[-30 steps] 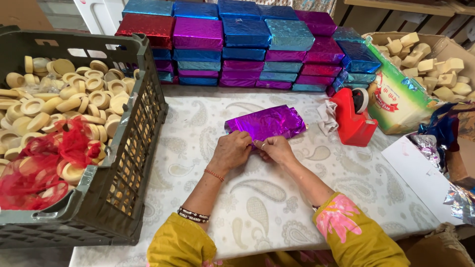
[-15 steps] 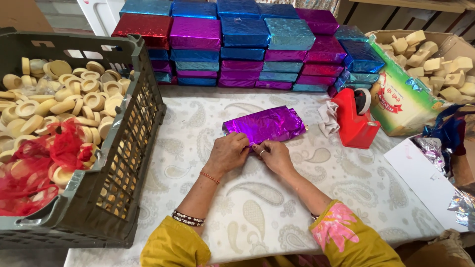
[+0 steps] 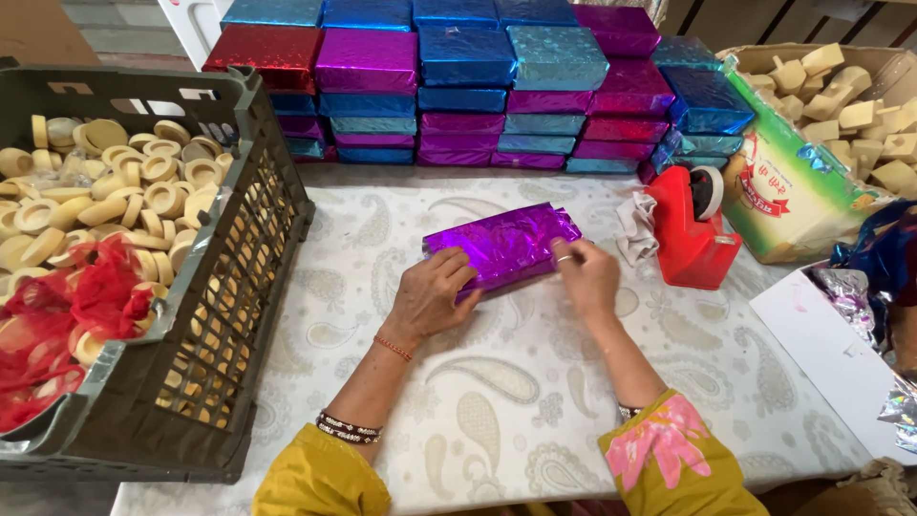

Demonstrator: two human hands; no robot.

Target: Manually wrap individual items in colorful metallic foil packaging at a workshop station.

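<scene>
A flat box wrapped in shiny purple foil (image 3: 501, 244) lies on the patterned white tablecloth (image 3: 516, 382) in the middle of the head view. My left hand (image 3: 430, 296) presses on its near left edge, fingers curled over the foil. At the box's right end my right hand (image 3: 585, 275) pinches the foil, a ring on one finger. Both arms wear yellow sleeves and bangles.
A dark plastic crate (image 3: 239, 287) of round cream pieces and red netting stands at the left. Stacked foil-wrapped boxes (image 3: 478, 86) in red, purple and blue fill the back. A red tape dispenser (image 3: 690, 229), a carton of cream blocks (image 3: 841, 105) and loose foil sit right.
My right hand has slid from the near edge of the purple box to its right end. The left hand stays on the near left edge.
</scene>
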